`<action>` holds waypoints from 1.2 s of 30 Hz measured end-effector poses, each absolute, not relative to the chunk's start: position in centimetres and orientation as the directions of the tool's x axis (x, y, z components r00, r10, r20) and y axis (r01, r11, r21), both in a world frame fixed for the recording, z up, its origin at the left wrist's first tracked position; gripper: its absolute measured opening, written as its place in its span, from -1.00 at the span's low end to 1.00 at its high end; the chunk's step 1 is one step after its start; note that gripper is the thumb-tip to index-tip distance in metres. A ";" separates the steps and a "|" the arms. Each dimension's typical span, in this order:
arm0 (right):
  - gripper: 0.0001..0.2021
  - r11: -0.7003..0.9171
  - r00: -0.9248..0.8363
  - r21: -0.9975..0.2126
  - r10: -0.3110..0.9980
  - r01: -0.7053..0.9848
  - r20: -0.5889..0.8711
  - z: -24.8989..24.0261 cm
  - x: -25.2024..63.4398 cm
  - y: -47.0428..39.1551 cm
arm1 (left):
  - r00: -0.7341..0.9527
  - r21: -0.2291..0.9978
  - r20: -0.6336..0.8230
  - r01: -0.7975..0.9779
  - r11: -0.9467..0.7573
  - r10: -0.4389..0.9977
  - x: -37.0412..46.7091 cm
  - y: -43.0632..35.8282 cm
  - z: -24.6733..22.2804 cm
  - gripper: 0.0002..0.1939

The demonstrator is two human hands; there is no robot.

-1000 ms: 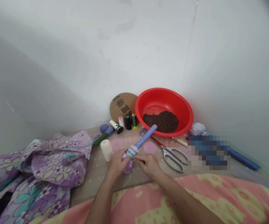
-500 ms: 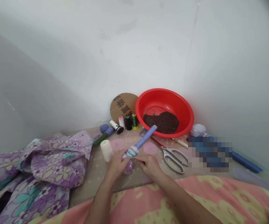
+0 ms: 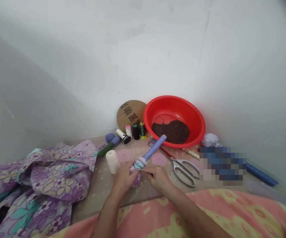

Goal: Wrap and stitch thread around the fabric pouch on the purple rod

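My left hand point(image 3: 125, 177) is closed around the floral cloth head of a purple-wrapped stick point(image 3: 156, 147). The stick slants up and away to the right. Below its shaft, the purple, white and teal cloth point(image 3: 140, 163) is gathered, with pale strands around it. My right hand point(image 3: 158, 178) is closed in a pinch just right of the cloth, its fingertips pointing at the gathers. Whatever thin thing the pinch may hold is too small to make out. A white thread spool point(image 3: 111, 161) stands beside my left hand. Silver-handled scissors point(image 3: 184, 172) lie to the right.
A red basin point(image 3: 175, 102) with dark grains point(image 3: 174, 131) leans at the back. Several thread spools point(image 3: 135, 131) and a cardboard disc point(image 3: 130, 114) stand left of it. Floral cloth point(image 3: 58, 178) is heaped at left. A blue stick point(image 3: 262, 174) lies at right, partly behind a blurred patch.
Both hands stay at the stick's cloth head, with only a slight shift of the fingers. The whole view has moved a little; nothing else has visibly changed place.
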State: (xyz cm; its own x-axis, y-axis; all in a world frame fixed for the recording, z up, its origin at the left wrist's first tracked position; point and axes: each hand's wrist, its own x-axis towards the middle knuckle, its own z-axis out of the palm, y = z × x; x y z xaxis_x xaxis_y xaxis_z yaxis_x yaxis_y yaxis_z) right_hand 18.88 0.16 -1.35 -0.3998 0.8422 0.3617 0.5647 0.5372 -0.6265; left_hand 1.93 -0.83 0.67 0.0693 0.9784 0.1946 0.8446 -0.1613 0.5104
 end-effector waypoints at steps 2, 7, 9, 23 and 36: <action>-0.69 0.533 -0.389 -0.632 0.845 0.563 0.367 -1.5 18.8 0.1 | 0.063 0.507 0.188 0.848 -0.152 0.980 2.0 -0.9 0.8 -0.56; -0.71 0.515 -0.357 -0.629 0.857 0.583 0.372 -1.4 18.5 -0.1 | 0.056 0.504 0.175 0.853 -0.138 0.983 1.9 -0.9 0.8 -0.59; -0.70 0.510 -0.350 -0.627 0.860 0.589 0.371 -1.3 18.4 -0.3 | 0.050 0.515 0.175 0.846 -0.135 0.983 1.8 -0.8 0.7 -0.60; -0.72 0.488 -0.278 -0.599 0.868 0.635 0.412 -2.5 17.3 -0.8 | -0.001 0.540 0.166 0.837 -0.091 0.986 2.1 -0.9 0.9 -0.63; -0.74 0.427 -0.232 -0.588 0.895 0.687 0.380 -2.1 16.7 -1.1 | 0.000 0.535 0.185 0.839 -0.101 0.983 2.4 -1.1 0.8 -0.65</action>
